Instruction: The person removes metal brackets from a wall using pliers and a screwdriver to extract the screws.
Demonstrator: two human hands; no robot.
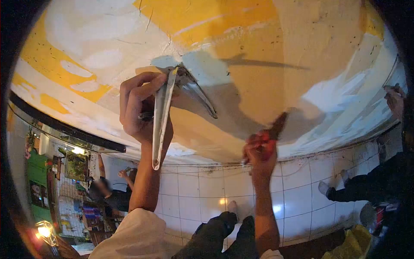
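My left hand point(140, 101) is closed around the upper part of a silver metal shelf bracket point(163, 125). One long arm of the bracket points down toward me; a darker second arm slants to the right against the painted wall point(258, 86). My right hand point(261, 149) grips a red-handled tool with a dark brown, flat end point(279, 123), smeared by motion and close to the lower wall. I cannot tell whether it is a scraper or a brush. Pale blue, white, beige and orange paint patches cover the wall around both hands.
White floor tiles point(211, 185) run along the wall's foot. At the far right is another person's hand point(393, 101), above dark-clothed legs point(362, 185). A second person point(116, 194) is at the left, near a lit lamp point(44, 231). Yellow material point(351, 244) lies at bottom right.
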